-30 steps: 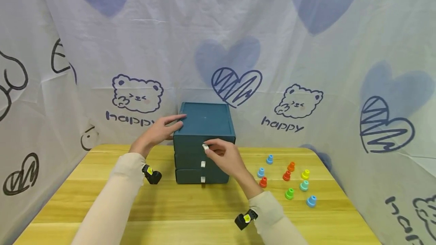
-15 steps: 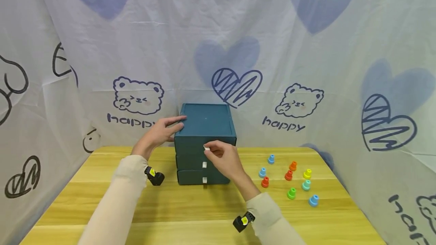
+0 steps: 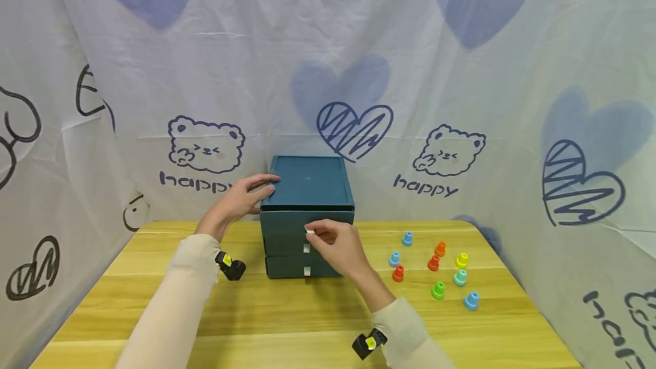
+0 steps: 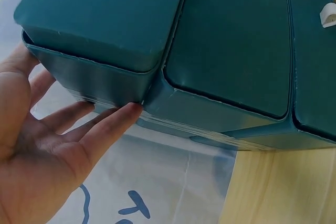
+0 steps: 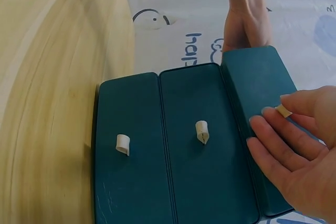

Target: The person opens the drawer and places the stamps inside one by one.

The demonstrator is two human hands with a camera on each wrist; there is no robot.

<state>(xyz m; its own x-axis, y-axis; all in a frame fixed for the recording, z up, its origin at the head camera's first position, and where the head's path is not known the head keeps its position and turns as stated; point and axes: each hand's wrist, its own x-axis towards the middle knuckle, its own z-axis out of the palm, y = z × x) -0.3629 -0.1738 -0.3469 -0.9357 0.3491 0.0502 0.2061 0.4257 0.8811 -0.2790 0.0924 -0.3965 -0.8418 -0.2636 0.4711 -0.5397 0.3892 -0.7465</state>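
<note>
A dark teal cabinet (image 3: 310, 181) with three stacked drawers stands on the table, each drawer front bearing a small white pull tab. My right hand (image 3: 338, 244) pinches the tab (image 5: 283, 110) of the top drawer (image 5: 257, 77) between thumb and index finger, the other fingers lying along the drawer front. That drawer sticks out a little past the two below. My left hand (image 3: 238, 201) rests on the cabinet's left side, some fingers over the top edge. In the left wrist view its fingertips (image 4: 134, 109) touch the side wall, fingers mostly straight.
Several small coloured peg-like pieces stand on the wooden table (image 3: 287, 323) to the right, among them a green piece (image 3: 438, 290), a yellow piece (image 3: 462, 261) and a blue piece (image 3: 471, 300). A printed white curtain (image 3: 328, 44) hangs close behind and on both sides.
The top drawer has come out slightly towards me, and a dark gap now shows under the cabinet's top. My right hand moved with the tab; my left hand stayed put.
</note>
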